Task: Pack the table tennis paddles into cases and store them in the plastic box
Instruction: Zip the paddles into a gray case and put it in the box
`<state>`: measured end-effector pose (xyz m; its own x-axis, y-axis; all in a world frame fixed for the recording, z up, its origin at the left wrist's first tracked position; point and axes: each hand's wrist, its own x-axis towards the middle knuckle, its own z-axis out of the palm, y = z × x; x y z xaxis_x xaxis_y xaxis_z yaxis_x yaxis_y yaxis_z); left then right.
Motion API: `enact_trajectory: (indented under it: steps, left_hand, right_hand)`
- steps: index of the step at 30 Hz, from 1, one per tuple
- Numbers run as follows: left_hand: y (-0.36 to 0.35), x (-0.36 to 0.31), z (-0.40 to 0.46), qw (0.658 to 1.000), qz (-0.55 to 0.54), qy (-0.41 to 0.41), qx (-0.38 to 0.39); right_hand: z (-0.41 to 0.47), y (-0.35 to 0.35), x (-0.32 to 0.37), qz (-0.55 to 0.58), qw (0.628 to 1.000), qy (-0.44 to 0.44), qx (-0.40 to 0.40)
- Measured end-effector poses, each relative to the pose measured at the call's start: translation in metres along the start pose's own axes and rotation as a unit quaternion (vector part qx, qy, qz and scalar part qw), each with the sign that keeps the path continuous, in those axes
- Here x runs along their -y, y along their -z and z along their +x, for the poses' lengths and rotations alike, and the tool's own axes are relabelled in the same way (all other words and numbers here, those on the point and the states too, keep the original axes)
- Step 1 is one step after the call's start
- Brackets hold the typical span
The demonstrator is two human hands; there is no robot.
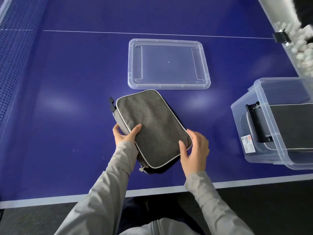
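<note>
Gray paddle case (153, 128) with a white edge, lying slanted on the blue table (67, 99), near the front edge. Zipped shut as far as can be seen, with a small round zipper pull (141, 169) at the near corner. Dark loop (112, 103) sticking out at the far left corner.

Left hand (124, 135) gripping the case's left side, thumb on top, fingers tucked around the edge. Right hand (194, 153) at the near right corner, thumb pressed on top, fingers loosely bent beside the edge; hard to tell if really gripping. Gray sleeves (105, 192) on both arms.

Clear plastic lid (135, 65) lying flat on the table just past the case, not touching it.

Clear plastic box (264, 156) off to the right, well apart from the case, open on top. Another dark case (291, 126) with a white edge already inside it. Black handle clip (254, 122) and a white sticker (248, 144) on the box's near wall.

Blue net (15, 56) far left. Long clear bin (277, 16) with white balls (303, 53) at top right.
</note>
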<state>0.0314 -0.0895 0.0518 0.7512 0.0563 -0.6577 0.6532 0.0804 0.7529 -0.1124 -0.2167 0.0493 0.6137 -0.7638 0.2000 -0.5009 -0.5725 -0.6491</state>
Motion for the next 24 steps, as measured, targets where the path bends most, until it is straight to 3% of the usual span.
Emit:
enact_trajectory:
  steps: [5, 11, 20, 24]
  left_hand:
    - [-0.010, -0.012, -0.011, 0.993, -0.088, -0.003, -0.076]
    - [-0.018, -0.017, -0.025, 0.984, -0.129, -0.003, -0.125]
    - [-0.017, -0.022, -0.037, 0.980, -0.146, -0.004, -0.137]
    - [-0.014, -0.023, -0.043, 0.980, -0.145, -0.005, -0.139]
  right_hand:
    - [-0.047, 0.001, 0.026, 0.020, 0.993, 0.118, 0.017]
    - [-0.050, -0.009, 0.055, 0.023, 0.998, 0.062, 0.010]
    - [-0.050, -0.001, 0.045, -0.083, 0.978, 0.192, 0.012]
    - [-0.050, 0.006, 0.047, -0.094, 0.977, 0.192, 0.027]
